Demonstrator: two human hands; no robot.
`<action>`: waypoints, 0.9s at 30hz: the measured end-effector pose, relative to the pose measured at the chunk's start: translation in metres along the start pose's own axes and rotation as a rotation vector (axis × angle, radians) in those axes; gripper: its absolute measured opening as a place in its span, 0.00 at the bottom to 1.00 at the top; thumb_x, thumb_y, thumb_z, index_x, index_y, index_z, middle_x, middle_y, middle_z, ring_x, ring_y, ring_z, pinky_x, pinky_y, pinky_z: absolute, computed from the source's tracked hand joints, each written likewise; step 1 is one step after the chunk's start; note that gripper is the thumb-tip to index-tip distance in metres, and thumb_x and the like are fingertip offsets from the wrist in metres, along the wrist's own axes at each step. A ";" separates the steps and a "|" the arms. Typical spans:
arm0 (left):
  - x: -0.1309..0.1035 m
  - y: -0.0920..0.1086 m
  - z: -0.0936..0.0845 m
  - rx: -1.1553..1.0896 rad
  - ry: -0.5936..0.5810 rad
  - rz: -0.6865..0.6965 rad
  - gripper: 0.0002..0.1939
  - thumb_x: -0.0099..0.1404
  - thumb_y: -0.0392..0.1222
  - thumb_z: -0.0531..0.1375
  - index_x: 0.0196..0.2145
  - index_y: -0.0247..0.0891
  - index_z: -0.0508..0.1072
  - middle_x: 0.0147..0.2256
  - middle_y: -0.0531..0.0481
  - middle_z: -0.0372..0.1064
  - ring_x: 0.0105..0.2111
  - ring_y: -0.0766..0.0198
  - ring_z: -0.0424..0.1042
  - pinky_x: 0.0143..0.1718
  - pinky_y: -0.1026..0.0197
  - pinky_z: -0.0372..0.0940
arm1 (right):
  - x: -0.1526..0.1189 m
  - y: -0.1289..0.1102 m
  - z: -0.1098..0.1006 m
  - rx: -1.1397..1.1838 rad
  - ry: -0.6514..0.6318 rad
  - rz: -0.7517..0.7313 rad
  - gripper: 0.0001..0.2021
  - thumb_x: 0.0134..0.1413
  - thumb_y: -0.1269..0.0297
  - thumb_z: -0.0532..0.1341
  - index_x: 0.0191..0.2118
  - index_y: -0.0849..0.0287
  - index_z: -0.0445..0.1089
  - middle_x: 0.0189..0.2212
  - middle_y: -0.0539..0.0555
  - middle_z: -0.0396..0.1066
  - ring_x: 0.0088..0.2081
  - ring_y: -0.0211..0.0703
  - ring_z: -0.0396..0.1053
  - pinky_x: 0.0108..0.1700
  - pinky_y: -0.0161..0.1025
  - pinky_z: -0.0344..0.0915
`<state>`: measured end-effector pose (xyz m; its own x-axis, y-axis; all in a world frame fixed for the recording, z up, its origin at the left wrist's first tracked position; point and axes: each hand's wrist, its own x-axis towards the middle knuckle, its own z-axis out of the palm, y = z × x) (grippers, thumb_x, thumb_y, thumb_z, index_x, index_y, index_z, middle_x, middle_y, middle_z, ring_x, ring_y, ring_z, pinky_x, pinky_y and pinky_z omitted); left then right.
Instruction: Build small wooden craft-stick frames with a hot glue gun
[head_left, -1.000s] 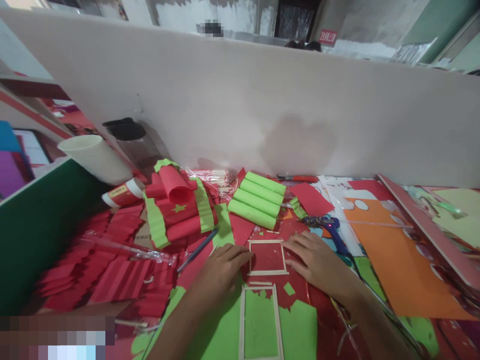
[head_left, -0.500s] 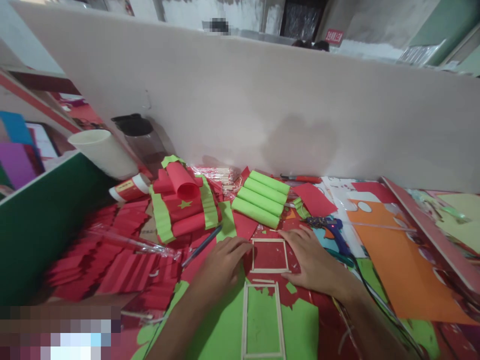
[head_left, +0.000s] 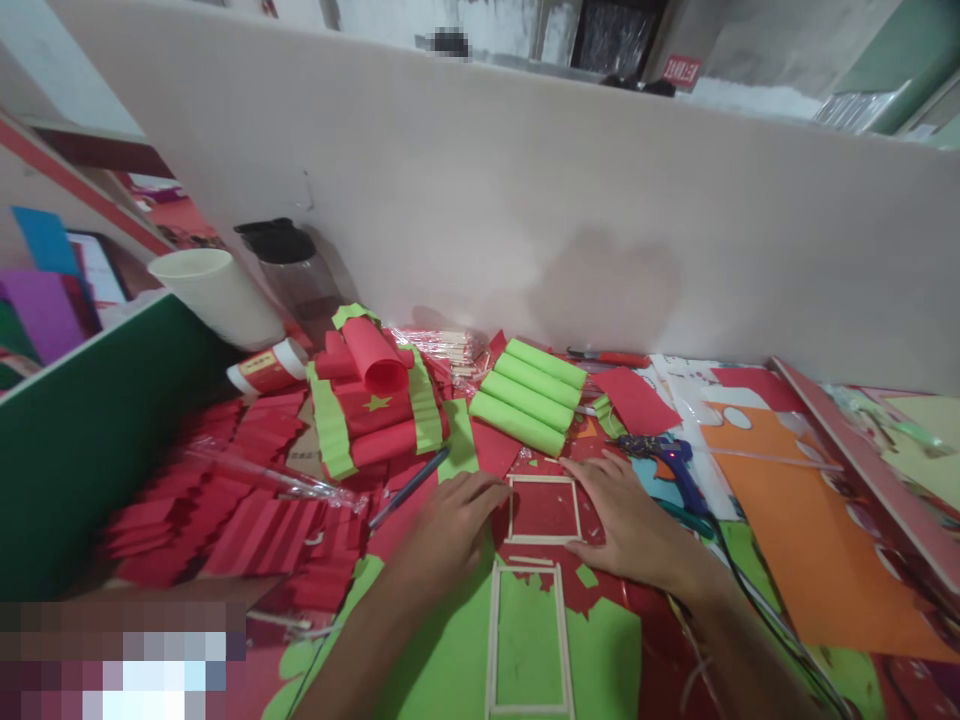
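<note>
A small rectangular frame of thin pale sticks (head_left: 544,541) lies flat on the red surface between my hands. My left hand (head_left: 459,520) is at its left side, fingertips by the upper left corner. My right hand (head_left: 619,515) rests at its right side with thumb and fingers spread around the right edge. A taller stick frame (head_left: 493,640) lies nearer to me on green paper (head_left: 607,650). A loose stick (head_left: 530,560) sits between the two frames. Whether my left fingertips grip the small frame is hard to make out.
Green rolled paper (head_left: 529,395) and a red and green paper piece with a star (head_left: 375,430) stand behind. A blue glue gun (head_left: 679,470) and orange paper (head_left: 810,520) are at right. Folded red paper (head_left: 262,535), a pen (head_left: 409,487) and a white cup (head_left: 225,300) are at left.
The whole view has shifted slightly, so things appear a little further right. Both hands keep their places beside the small frame.
</note>
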<state>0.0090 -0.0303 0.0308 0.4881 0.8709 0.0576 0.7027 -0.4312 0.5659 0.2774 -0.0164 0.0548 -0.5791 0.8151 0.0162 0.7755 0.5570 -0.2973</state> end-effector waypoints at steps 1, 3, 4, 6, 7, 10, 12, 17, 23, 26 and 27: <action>0.000 0.000 0.000 -0.002 0.000 0.000 0.33 0.55 0.19 0.52 0.54 0.43 0.69 0.54 0.48 0.68 0.54 0.56 0.65 0.55 0.51 0.62 | 0.000 0.000 0.000 0.001 0.001 -0.002 0.39 0.51 0.54 0.64 0.66 0.58 0.50 0.53 0.62 0.65 0.55 0.59 0.60 0.62 0.62 0.50; 0.000 0.000 0.000 -0.005 0.002 -0.002 0.31 0.56 0.19 0.51 0.53 0.43 0.69 0.54 0.47 0.68 0.53 0.56 0.65 0.55 0.51 0.62 | 0.000 0.001 0.000 0.002 -0.002 -0.005 0.39 0.51 0.54 0.64 0.66 0.58 0.51 0.53 0.63 0.66 0.55 0.59 0.60 0.62 0.62 0.50; 0.000 0.000 0.000 -0.007 0.005 -0.003 0.30 0.57 0.20 0.51 0.53 0.43 0.70 0.53 0.47 0.69 0.53 0.56 0.65 0.55 0.51 0.62 | 0.001 0.001 0.000 0.001 -0.004 -0.003 0.39 0.51 0.54 0.65 0.66 0.58 0.51 0.53 0.63 0.66 0.55 0.59 0.60 0.62 0.62 0.50; -0.001 0.000 0.000 -0.009 0.011 0.000 0.29 0.58 0.20 0.51 0.53 0.42 0.70 0.53 0.47 0.69 0.53 0.56 0.65 0.55 0.51 0.62 | 0.001 0.001 -0.001 0.001 -0.009 -0.002 0.39 0.51 0.54 0.65 0.66 0.59 0.51 0.53 0.62 0.66 0.55 0.59 0.60 0.62 0.62 0.49; -0.001 0.000 0.001 -0.009 0.013 0.001 0.29 0.58 0.20 0.51 0.54 0.42 0.69 0.54 0.47 0.69 0.53 0.56 0.65 0.55 0.51 0.62 | 0.001 0.001 -0.001 0.001 -0.009 -0.003 0.39 0.52 0.54 0.65 0.66 0.59 0.51 0.53 0.62 0.66 0.55 0.59 0.60 0.62 0.62 0.49; 0.000 0.000 0.001 -0.007 0.008 -0.002 0.30 0.58 0.20 0.51 0.55 0.42 0.68 0.54 0.47 0.68 0.53 0.55 0.64 0.55 0.50 0.62 | 0.001 0.000 -0.001 0.000 -0.004 -0.005 0.38 0.52 0.54 0.64 0.66 0.59 0.51 0.53 0.62 0.66 0.55 0.58 0.60 0.63 0.61 0.48; 0.000 0.001 0.001 -0.004 -0.003 -0.017 0.30 0.59 0.20 0.51 0.56 0.42 0.68 0.54 0.47 0.68 0.53 0.55 0.64 0.55 0.49 0.62 | 0.001 0.000 -0.001 -0.002 -0.002 -0.003 0.38 0.52 0.54 0.64 0.66 0.59 0.52 0.53 0.62 0.66 0.55 0.58 0.60 0.63 0.61 0.48; 0.002 0.002 0.000 -0.005 -0.021 -0.028 0.27 0.62 0.23 0.52 0.55 0.42 0.69 0.54 0.47 0.69 0.53 0.55 0.65 0.55 0.48 0.62 | 0.001 0.000 -0.001 -0.003 -0.012 0.000 0.39 0.52 0.54 0.65 0.66 0.59 0.52 0.53 0.61 0.66 0.55 0.57 0.60 0.64 0.60 0.47; -0.001 -0.002 0.005 -0.080 0.000 -0.065 0.24 0.71 0.48 0.53 0.63 0.45 0.59 0.60 0.45 0.63 0.59 0.50 0.61 0.60 0.42 0.59 | 0.002 0.000 -0.001 -0.005 -0.008 0.001 0.39 0.52 0.54 0.65 0.66 0.59 0.52 0.54 0.62 0.66 0.56 0.57 0.59 0.64 0.59 0.47; -0.002 -0.006 0.007 -0.109 -0.054 -0.078 0.38 0.67 0.58 0.56 0.68 0.47 0.46 0.66 0.43 0.51 0.65 0.44 0.51 0.62 0.37 0.55 | 0.001 0.001 0.000 -0.007 -0.004 0.003 0.39 0.51 0.53 0.65 0.66 0.59 0.52 0.54 0.62 0.65 0.56 0.57 0.60 0.64 0.59 0.47; -0.002 -0.007 0.007 -0.110 -0.071 -0.073 0.41 0.66 0.60 0.56 0.69 0.48 0.43 0.68 0.43 0.47 0.66 0.43 0.48 0.62 0.36 0.54 | 0.001 0.001 0.000 -0.007 -0.004 0.003 0.39 0.51 0.53 0.65 0.65 0.59 0.53 0.54 0.62 0.65 0.56 0.57 0.60 0.64 0.59 0.47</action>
<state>0.0071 -0.0311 0.0207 0.4755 0.8787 -0.0428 0.6786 -0.3354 0.6535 0.2774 -0.0151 0.0542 -0.5777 0.8161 0.0117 0.7790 0.5556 -0.2907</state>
